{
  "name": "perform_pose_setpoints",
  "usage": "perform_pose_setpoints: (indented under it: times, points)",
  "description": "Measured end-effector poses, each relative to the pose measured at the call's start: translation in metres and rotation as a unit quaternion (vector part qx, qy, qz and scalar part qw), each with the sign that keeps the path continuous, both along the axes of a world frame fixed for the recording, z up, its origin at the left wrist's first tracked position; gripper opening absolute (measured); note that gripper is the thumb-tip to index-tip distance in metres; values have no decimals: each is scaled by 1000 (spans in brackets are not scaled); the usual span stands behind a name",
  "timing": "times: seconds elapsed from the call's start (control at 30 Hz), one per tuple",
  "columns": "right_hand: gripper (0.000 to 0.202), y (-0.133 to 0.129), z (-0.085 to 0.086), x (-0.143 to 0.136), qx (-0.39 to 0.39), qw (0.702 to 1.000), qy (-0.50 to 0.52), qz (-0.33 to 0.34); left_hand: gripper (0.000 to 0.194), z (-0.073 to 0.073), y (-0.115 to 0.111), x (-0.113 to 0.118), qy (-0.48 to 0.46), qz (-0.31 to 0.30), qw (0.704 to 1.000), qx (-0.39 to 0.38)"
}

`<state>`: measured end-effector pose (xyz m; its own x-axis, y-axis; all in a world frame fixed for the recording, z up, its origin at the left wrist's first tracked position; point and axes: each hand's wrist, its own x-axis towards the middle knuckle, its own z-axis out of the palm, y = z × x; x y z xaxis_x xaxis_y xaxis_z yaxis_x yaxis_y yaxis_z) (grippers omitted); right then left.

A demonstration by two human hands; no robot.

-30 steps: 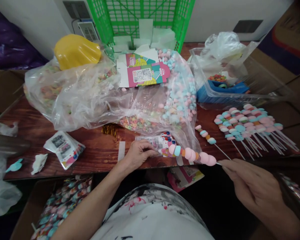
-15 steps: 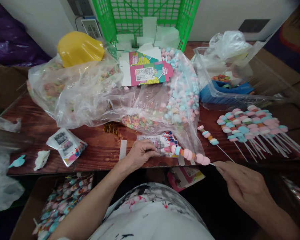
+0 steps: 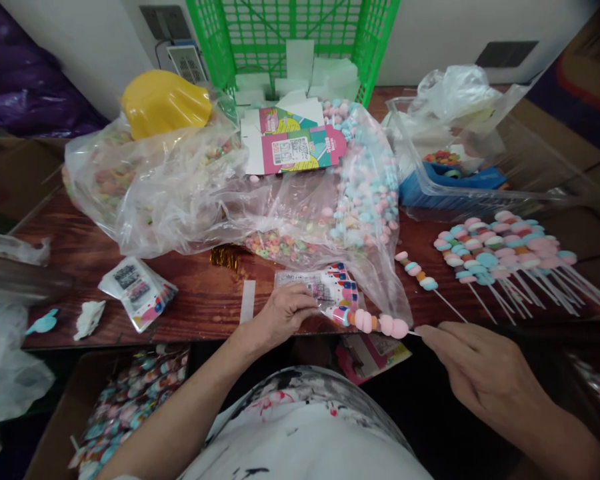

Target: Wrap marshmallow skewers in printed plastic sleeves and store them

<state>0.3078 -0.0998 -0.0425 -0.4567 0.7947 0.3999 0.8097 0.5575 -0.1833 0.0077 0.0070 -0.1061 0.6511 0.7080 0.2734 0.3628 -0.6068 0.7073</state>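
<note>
My right hand (image 3: pixel 475 357) pinches the white stick of a candy skewer (image 3: pixel 383 325), strung with pink and orange sweets. The skewer's far end is inside the mouth of a clear printed bag (image 3: pixel 336 313). Closed on that bag's edge is my left hand (image 3: pixel 287 308), at the table's front edge. Other printed bags (image 3: pixel 340 280) lie flat just beyond it. To the right, a single candy skewer (image 3: pixel 416 271) rests on the table near a pile of skewers (image 3: pixel 505 247) with their sticks toward me.
Large clear sacks of candy (image 3: pixel 180 180) cover the table's middle, with printed cartons (image 3: pixel 295 147) on top. Behind stands a green crate (image 3: pixel 293 40). A clear tub (image 3: pixel 450 187) sits at right, a bag stack (image 3: pixel 137 293) at left. Below is a box of wrapped skewers (image 3: pixel 135 400).
The skewer has moved left and slightly down, and its tip has gone into the bag's mouth. My right hand has followed it left. The camera view has shifted slightly.
</note>
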Motion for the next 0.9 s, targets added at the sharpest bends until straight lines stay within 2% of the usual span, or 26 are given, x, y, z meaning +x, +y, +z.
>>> perform_pose_setpoints:
  times: [0.13,0.27,0.33,0.43,0.47,0.57,0.6,0.73,0.9]
  points:
    - [34,5,5,-6,12,1000,-6,12,19,7,-2,1,-7,21,998,55]
    - [36,5,4,-5,24,999,35,14,14,26,-3,-1,-15,23,997,77]
    - [38,5,3,-5,36,998,48,10,14,36,-4,-1,0,1,1000,26]
    - [39,4,3,-7,52,998,40,10,20,49,-6,2,42,-27,994,-93]
    - [39,4,4,-8,53,998,34,14,25,52,-7,4,48,-35,990,-126]
    - [39,5,5,-7,45,998,18,31,59,55,-12,12,34,-82,980,-180]
    - [40,5,6,-7,42,998,15,36,61,55,-14,15,35,-99,976,-190]
    - [42,9,12,-7,34,997,-7,67,29,51,-20,27,61,-130,960,-239]
    - [39,18,28,-20,24,995,-27,97,25,52,-21,40,48,-124,940,-315]
